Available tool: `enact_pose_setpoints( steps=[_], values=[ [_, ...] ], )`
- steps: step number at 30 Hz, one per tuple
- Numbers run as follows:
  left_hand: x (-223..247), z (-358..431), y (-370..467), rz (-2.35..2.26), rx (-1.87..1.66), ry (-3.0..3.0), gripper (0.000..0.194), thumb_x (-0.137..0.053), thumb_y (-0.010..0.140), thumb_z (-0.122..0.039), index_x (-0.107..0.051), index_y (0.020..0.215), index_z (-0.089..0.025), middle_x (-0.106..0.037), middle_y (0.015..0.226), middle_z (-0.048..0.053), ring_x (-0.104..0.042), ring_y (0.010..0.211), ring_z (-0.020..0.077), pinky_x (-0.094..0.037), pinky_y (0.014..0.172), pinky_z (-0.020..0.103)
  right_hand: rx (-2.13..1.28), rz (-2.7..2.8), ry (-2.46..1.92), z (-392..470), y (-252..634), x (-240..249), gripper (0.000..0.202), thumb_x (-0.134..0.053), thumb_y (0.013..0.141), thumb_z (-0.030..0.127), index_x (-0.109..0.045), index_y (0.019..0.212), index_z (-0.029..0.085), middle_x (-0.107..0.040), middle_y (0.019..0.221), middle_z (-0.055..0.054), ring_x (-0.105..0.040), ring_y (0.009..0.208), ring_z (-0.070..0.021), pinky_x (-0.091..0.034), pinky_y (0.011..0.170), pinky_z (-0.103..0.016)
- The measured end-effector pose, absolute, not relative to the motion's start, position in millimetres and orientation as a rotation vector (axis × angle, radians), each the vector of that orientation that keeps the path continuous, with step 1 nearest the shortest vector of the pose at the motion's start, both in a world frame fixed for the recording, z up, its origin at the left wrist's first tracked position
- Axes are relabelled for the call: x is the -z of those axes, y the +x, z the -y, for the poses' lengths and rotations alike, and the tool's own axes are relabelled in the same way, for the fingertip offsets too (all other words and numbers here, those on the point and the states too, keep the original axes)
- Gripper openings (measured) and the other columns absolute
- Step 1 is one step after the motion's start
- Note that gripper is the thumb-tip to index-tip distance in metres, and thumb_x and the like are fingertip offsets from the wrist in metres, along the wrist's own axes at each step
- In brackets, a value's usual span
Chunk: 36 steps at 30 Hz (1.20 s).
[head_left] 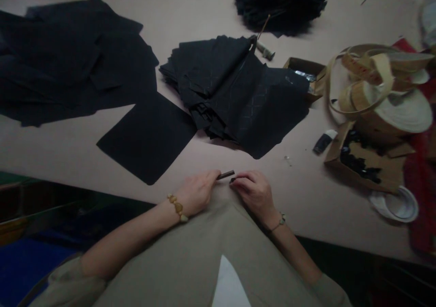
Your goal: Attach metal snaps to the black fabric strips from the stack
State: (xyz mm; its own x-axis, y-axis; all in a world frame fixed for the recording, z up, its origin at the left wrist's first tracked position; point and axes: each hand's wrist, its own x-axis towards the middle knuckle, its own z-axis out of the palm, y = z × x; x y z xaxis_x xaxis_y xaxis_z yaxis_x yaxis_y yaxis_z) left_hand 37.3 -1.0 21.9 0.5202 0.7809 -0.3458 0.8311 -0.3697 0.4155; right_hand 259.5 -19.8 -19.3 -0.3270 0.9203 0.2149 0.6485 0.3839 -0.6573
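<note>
At the near table edge, the left hand (197,192) pinched a short dark stick-like tool (225,175), the right hand (255,190) closed on its other end. The single black square fabric piece (148,136) lay untouched beyond, apparently still to be handled, like the fanned stack of black fabric pieces (231,89).

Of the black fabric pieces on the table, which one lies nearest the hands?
The single flat black square, lying alone just left of the stacked pile; its lower corner points toward the left hand. The others are heaps farther back.
</note>
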Motion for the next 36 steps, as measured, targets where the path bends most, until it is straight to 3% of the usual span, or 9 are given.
enact_pose_setpoints(
  steps=[19,36],
  values=[
    [-31,13,53,-1.473,0.347,2.148,0.024,-0.026,0.101,-0.027,-0.049,0.104,-0.021,-0.064,0.090,0.005,-0.066,0.078,0.0244,-0.047,0.060,0.032,-0.606,2.160,-1.321,5,253,19,0.007,-0.063,0.092,0.024,-0.068,0.089,0.020,-0.069,0.092,-0.004,-0.059,0.086,-0.0193,-0.040,0.075,-0.033],
    [-35,8,65,-1.313,0.544,2.192,0.025,-0.026,0.095,-0.012,-0.047,0.107,-0.017,-0.065,0.086,0.010,-0.068,0.073,0.0274,-0.053,0.058,0.035,-0.784,2.166,-1.228,-3,259,18,0.011,-0.060,0.087,0.014,-0.065,0.079,0.018,-0.069,0.083,-0.004,-0.060,0.081,-0.0178,-0.037,0.071,-0.032]
  ],
)
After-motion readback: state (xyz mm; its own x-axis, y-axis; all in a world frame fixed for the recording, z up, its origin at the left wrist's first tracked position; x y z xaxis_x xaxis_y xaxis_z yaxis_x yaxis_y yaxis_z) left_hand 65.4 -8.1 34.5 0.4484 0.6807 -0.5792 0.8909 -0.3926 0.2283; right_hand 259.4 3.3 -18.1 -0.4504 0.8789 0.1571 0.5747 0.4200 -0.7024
